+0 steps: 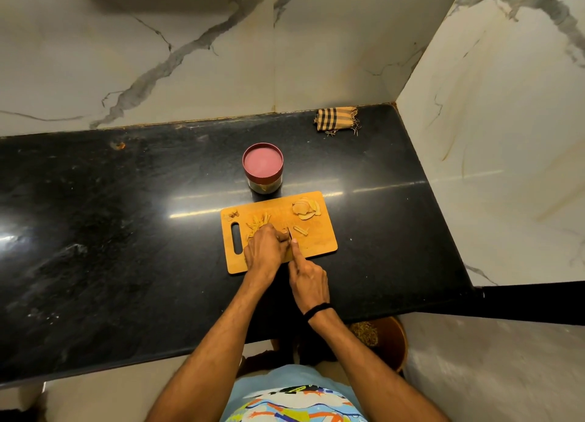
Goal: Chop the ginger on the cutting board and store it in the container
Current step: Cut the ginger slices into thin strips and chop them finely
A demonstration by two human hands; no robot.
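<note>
Nearby, lidded container (pixel 262 168) behind cutting board (pixel 318 243), contents unclear, left hand (pixel 265 247) curled on ginger (pixel 258 223), right hand (pixel 309 279) gripping knife (pixel 289 233).

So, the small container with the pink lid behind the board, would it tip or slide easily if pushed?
Probably it slides rather than tips: the container looks short and wide, and the black counter is glossy. Its lid is on, so little should spill.

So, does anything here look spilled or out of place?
Nothing much. The ginger all lies on the board, none spilled, and the jar stands upright, lid on. Only a small orange smear marks the counter by the wall, left.
</note>
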